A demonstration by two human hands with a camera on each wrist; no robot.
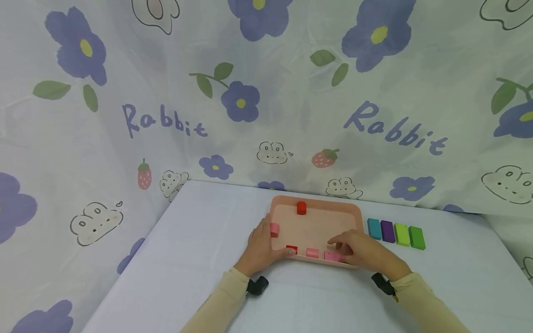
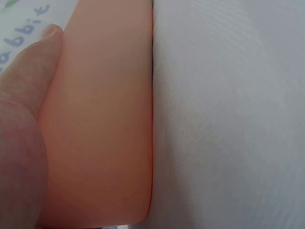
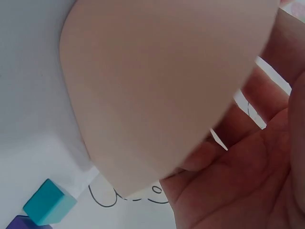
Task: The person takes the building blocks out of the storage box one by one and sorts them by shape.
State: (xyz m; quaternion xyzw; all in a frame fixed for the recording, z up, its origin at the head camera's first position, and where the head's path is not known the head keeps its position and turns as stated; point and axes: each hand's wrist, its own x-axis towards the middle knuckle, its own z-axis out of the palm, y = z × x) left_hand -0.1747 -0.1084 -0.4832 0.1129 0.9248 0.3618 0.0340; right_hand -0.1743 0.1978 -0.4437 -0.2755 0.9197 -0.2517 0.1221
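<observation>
A shallow peach tray (image 1: 316, 200) lies on the white table. My left hand (image 1: 260, 249) rests at its front left corner, straight fingers along the left wall and thumb over the front rim. In the left wrist view that thumb (image 2: 35, 67) lies along the tray's wall (image 2: 105, 119). With its fingers bent over the front right of the tray, my right hand (image 1: 362, 249) pinches the end of a pink block (image 1: 331, 255). The tray wall (image 3: 157, 95) hides those fingertips in the right wrist view. Beside that block are a pink block (image 1: 312, 253) and a red block (image 1: 292, 249).
Also in the tray are a red rounded block (image 1: 301, 208) at the back and a pink rounded block (image 1: 274, 230) by the left wall. Right of the tray stand blue (image 1: 374, 229), purple (image 1: 387, 231), yellow-green (image 1: 402, 234) and green (image 1: 417, 237) blocks in a row.
</observation>
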